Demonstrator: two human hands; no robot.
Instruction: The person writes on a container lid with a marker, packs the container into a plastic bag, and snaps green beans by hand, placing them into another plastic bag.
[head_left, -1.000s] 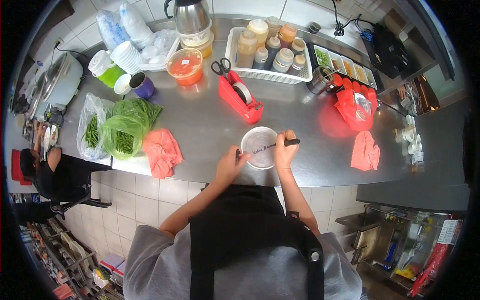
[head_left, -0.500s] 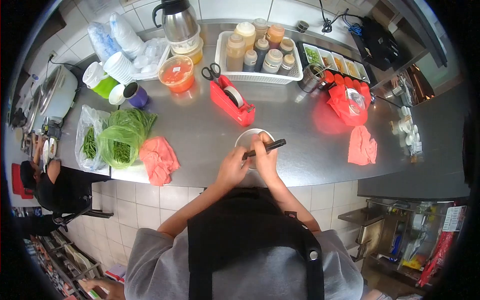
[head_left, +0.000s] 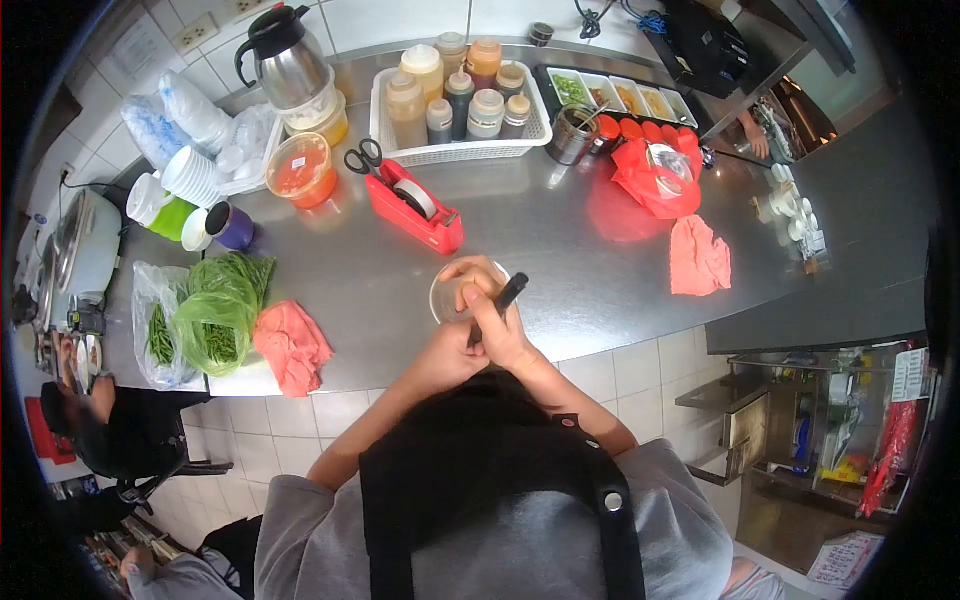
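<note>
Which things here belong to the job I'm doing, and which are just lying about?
Likely the job: black marker, round plastic lid or tub.

Likely just lying about: tape dispenser, scissors, squeeze bottles, bagged greens, pink cloths.

Squeeze bottles [head_left: 486, 115] are crowding a white basket [head_left: 460, 154] on a long steel counter [head_left: 560, 255] in what appears to be a commercial kitchen. Chopped toppings [head_left: 570, 90] are sitting in compartments, bagged green vegetables [head_left: 215, 342] are lying nearby, and stacked white cups [head_left: 190, 175] are leaning beside plastic containers [head_left: 240, 150].
</note>
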